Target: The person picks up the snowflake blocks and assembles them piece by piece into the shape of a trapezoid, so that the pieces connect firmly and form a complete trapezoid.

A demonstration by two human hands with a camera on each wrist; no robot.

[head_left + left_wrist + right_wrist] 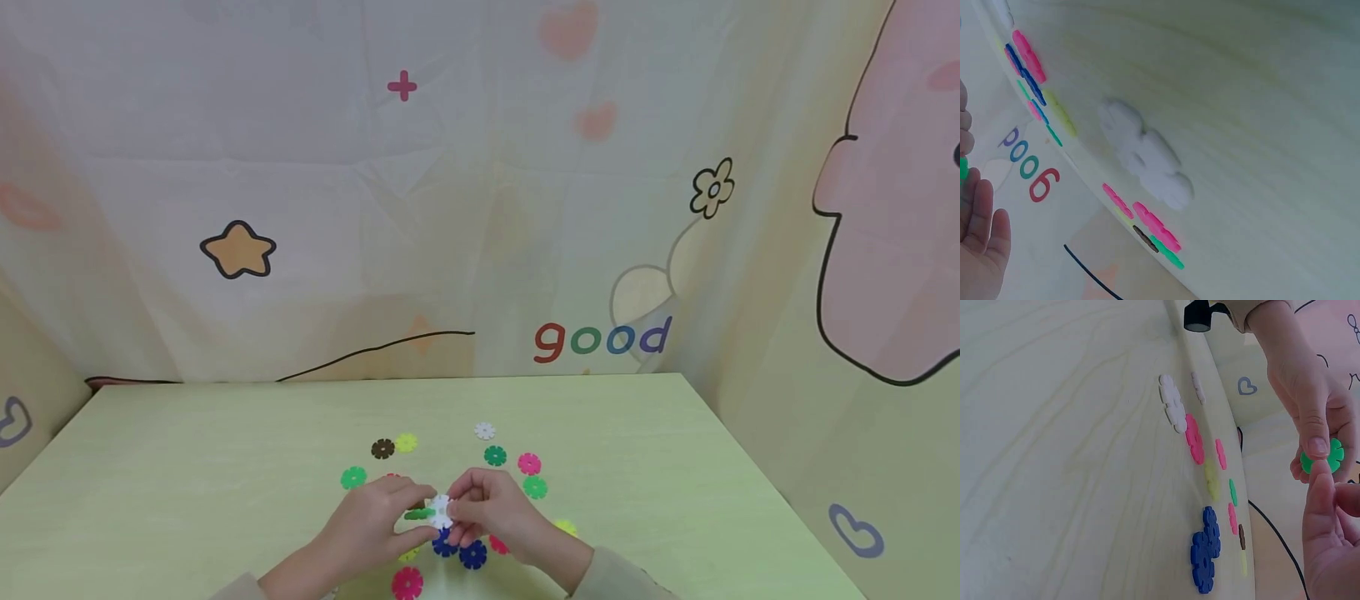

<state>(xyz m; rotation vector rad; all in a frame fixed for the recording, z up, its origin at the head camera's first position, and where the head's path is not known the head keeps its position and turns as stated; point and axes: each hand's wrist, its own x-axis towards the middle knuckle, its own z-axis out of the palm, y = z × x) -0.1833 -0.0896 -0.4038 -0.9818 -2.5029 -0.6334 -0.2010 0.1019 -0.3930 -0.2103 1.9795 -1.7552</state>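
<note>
A: What is the room showing?
B: A pale, wood-grained table point(225, 475) is spreading before a printed backdrop point(337, 267); an orange star point(237, 251) is standing out on it; coloured discs point(407, 583) are lying scattered around the hands.
A: And the pieces between them?
B: A green disc point(417, 514) is showing its thin edge; a white disc point(440, 503) is facing the head camera, notched like a flower — whether they are interlocking, I cannot tell.
A: The hands?
B: The left hand point(369, 518) is pinching the green one; the right hand point(501, 510) is gripping the white one — fingers curling.
</note>
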